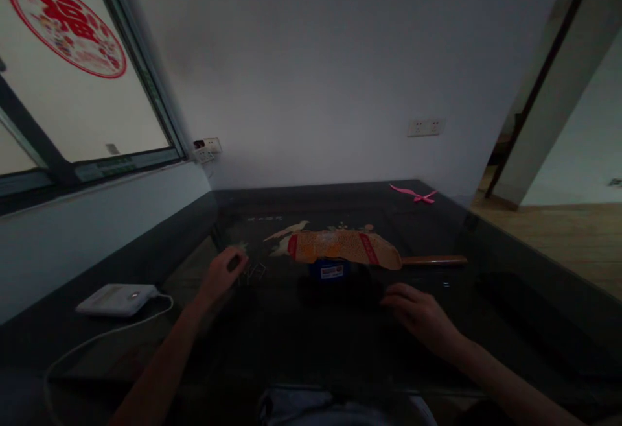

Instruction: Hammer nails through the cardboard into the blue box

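Note:
My left hand (226, 270) is at the left of the dark table, its fingers curled in toward the thumb. A dark gap shows inside the curl, and I see nothing held in it. My right hand (420, 316) rests low over the table at the right, fingers loosely extended to the left and holding nothing visible. Between and beyond the hands, a tan hand fan (345, 248) with red bands lies across a small blue container (332, 270). Its brown handle (435, 260) points right. Neither hand touches the fan.
A white power bank (116, 299) with a white cable (109, 333) lies at the left. A pink ribbon (418, 194) is at the far right corner of the dark table (291, 348). Behind stands a wall with sockets (426, 128); a window (87, 76) is at the left.

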`<move>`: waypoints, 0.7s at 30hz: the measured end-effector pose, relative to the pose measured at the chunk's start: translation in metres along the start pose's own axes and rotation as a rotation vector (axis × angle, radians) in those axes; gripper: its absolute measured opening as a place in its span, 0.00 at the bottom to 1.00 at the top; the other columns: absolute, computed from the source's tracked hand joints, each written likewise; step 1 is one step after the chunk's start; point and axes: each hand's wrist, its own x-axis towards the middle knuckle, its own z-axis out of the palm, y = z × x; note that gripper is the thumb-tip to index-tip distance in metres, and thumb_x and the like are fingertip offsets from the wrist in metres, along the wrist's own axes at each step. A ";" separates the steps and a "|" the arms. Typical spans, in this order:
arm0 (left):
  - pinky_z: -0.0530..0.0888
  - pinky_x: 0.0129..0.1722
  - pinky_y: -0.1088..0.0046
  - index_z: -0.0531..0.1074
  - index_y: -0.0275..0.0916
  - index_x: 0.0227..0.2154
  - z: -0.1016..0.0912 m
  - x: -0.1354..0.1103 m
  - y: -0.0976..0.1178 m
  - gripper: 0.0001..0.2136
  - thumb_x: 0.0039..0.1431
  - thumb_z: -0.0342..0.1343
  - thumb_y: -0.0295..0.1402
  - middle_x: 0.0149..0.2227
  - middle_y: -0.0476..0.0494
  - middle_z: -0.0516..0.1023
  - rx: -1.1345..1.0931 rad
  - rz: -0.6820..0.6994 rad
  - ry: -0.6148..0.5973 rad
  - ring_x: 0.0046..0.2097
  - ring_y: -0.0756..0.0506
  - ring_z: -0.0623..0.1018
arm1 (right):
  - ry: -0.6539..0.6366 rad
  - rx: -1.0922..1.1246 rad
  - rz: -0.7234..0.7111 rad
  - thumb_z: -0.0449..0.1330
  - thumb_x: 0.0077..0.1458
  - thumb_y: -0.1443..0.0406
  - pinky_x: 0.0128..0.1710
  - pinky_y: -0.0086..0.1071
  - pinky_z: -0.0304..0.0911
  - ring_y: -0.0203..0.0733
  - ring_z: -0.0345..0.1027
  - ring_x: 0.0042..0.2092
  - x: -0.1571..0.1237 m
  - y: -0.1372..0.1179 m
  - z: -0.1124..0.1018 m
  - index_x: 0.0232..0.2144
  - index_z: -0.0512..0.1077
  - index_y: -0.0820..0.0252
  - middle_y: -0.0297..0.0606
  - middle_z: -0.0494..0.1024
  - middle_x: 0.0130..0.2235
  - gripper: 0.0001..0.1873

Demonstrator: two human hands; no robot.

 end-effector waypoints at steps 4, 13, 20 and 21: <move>0.68 0.45 0.67 0.64 0.39 0.30 -0.004 0.038 0.070 0.08 0.58 0.49 0.39 0.38 0.43 0.71 -0.108 0.162 0.056 0.42 0.45 0.72 | 0.075 -0.255 0.313 0.48 0.55 0.68 0.42 0.35 0.66 0.43 0.70 0.42 -0.038 0.084 -0.026 0.37 0.73 0.57 0.42 0.74 0.42 0.14; 0.50 0.57 0.48 0.42 0.46 0.62 0.064 0.118 0.175 0.49 0.39 0.61 0.52 0.63 0.35 0.49 -0.001 0.407 -0.730 0.62 0.29 0.50 | -0.188 -0.403 0.470 0.51 0.52 0.66 0.51 0.45 0.57 0.50 0.63 0.52 -0.033 0.149 -0.015 0.51 0.66 0.60 0.47 0.69 0.53 0.23; 0.55 0.58 0.59 0.42 0.38 0.62 0.090 0.140 0.167 0.50 0.40 0.61 0.50 0.63 0.34 0.51 -0.070 0.445 -0.928 0.61 0.35 0.55 | -0.250 -0.342 0.499 0.49 0.55 0.66 0.44 0.39 0.60 0.46 0.67 0.46 -0.028 0.137 -0.021 0.44 0.72 0.57 0.44 0.74 0.44 0.17; 0.56 0.58 0.60 0.43 0.39 0.62 0.090 0.140 0.166 0.50 0.39 0.61 0.50 0.63 0.35 0.52 -0.061 0.455 -0.915 0.61 0.36 0.56 | -0.257 -0.345 0.495 0.49 0.55 0.66 0.43 0.38 0.61 0.46 0.67 0.45 -0.027 0.135 -0.023 0.43 0.73 0.57 0.44 0.74 0.43 0.16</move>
